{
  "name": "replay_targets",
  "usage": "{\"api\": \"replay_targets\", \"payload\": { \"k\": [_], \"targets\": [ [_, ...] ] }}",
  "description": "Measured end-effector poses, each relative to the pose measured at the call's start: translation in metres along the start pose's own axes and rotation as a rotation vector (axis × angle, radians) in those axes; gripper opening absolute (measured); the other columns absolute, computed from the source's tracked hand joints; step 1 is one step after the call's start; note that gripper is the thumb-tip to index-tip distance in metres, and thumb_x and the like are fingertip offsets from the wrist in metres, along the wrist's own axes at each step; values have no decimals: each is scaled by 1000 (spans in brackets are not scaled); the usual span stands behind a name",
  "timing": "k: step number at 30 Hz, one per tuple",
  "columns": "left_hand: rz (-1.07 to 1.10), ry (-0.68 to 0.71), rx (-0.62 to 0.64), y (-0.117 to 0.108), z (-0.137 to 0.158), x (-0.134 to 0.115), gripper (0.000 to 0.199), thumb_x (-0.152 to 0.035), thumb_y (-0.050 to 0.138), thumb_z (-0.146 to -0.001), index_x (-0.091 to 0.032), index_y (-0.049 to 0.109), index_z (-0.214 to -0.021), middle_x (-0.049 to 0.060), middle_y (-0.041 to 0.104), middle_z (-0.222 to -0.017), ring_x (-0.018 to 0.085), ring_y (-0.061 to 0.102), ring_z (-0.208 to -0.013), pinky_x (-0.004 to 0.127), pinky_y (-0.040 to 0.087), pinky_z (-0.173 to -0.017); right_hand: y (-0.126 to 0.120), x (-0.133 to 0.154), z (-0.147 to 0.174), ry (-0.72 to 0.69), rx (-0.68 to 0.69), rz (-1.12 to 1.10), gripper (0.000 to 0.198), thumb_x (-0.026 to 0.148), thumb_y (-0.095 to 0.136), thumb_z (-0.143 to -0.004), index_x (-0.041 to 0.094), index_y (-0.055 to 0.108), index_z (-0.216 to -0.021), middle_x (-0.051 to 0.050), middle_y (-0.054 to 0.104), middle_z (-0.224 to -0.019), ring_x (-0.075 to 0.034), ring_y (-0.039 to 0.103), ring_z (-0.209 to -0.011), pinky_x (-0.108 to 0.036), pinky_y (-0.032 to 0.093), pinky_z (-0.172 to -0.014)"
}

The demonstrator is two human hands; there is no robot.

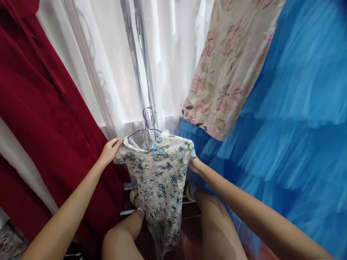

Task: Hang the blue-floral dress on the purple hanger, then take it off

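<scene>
A white short-sleeved floral dress (pixel 162 187) with blue and yellow flowers is spread between my hands. My left hand (pixel 110 150) pinches the cloth at the shoulder on the left. At the opposite sleeve, my right hand (pixel 193 164) grips the dress, its fingers mostly hidden by the cloth. A thin purple hanger (pixel 146 127) sits in the neckline, its arms running inside the shoulders. The hanger's hook is up in front of a metal stand (pixel 141 68); I cannot tell whether it hangs on anything. The dress's lower end drops between my knees.
A dark red garment (pixel 54 108) hangs on the left. A beige dress with pink flowers (pixel 217 79) and a layered blue tulle skirt (pixel 284 126) hang on the right. White curtains (pixel 108 61) cover the back. Below is a dark red floor (pixel 191 231).
</scene>
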State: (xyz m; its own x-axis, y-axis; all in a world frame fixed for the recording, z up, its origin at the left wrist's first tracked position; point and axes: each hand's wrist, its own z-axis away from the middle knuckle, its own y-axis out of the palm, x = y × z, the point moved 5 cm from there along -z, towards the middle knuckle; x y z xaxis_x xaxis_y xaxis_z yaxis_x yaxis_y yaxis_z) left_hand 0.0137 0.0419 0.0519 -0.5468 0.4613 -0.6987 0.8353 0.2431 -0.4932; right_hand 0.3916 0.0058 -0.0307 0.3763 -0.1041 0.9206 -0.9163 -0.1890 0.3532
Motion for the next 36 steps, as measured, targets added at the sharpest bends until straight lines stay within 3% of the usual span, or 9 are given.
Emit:
{"api": "replay_targets", "payload": {
  "k": [7,13,16,19,22,26,30,34,36],
  "targets": [
    [-58,189,64,12,5,-63,41,-49,54,-89,-17,69,-110,7,70,-103,23,63,-99,28,46,-86,-22,60,3,-347,-364,201,50,69,59,-80,19,62,-70,-2,67,-66,-20,63,-64,-30,52,-59],
    [-26,80,-21,16,-21,-79,30,-43,59,-82,-15,63,-72,-1,56,-64,15,50,-66,23,36,-62,40,140,4,-579,-376,369,54,68,49,-87,22,40,-60,4,43,-53,-12,41,-51,-24,38,-50],
    [21,33,-119,15,-10,-64,22,-32,62,-75,-17,54,-61,-3,46,-56,14,41,-62,24,29,-58,101,138,51,-624,-106,664,49,59,43,-95,21,45,-64,3,43,-56,-12,40,-52,-25,36,-50],
    [170,14,-171,22,11,-52,13,-27,57,-73,-18,53,-66,-2,47,-60,14,41,-62,25,31,-59,162,101,120,-640,597,986,31,44,49,-96,17,63,-95,-7,66,-86,-19,59,-75,-31,50,-72],
    [371,25,-209,34,31,-58,7,-22,50,-74,-19,50,-67,-3,43,-58,13,36,-55,25,30,-55,172,78,165,-701,1003,1013,65,46,64,-87,14,47,-141,-16,61,-128,-26,58,-114,-35,46,-102],
    [668,84,-101,63,47,-99,14,-17,49,-66,-18,39,-55,0,42,-57,13,40,-57,27,37,-61,130,80,133,-696,711,1077,69,29,65,-88,22,35,-150,-12,49,-144,-24,44,-135,-38,36,-114],
    [933,72,180,101,62,-156,20,-20,49,-59,-18,30,-54,2,43,-61,15,51,-63,37,48,-81,95,75,102,-766,389,1275,113,30,79,-70,17,9,-158,-20,30,-156,-35,31,-143,-51,34,-114],
    [1059,-31,285,118,75,-174,7,-21,54,-69,-21,48,-73,6,60,-95,20,63,-89,42,49,-93,80,62,107,-732,300,1379,112,39,74,-71,21,6,-158,-16,56,-130,-34,62,-109,-43,56,-81],
    [991,-142,247,120,81,-160,25,-23,51,-76,-26,56,-100,7,61,-119,23,61,-109,44,47,-98,66,62,110,-692,220,1425,103,42,71,-73,24,15,-157,-12,61,-118,-31,67,-95,-37,56,-67]
  ]
}}
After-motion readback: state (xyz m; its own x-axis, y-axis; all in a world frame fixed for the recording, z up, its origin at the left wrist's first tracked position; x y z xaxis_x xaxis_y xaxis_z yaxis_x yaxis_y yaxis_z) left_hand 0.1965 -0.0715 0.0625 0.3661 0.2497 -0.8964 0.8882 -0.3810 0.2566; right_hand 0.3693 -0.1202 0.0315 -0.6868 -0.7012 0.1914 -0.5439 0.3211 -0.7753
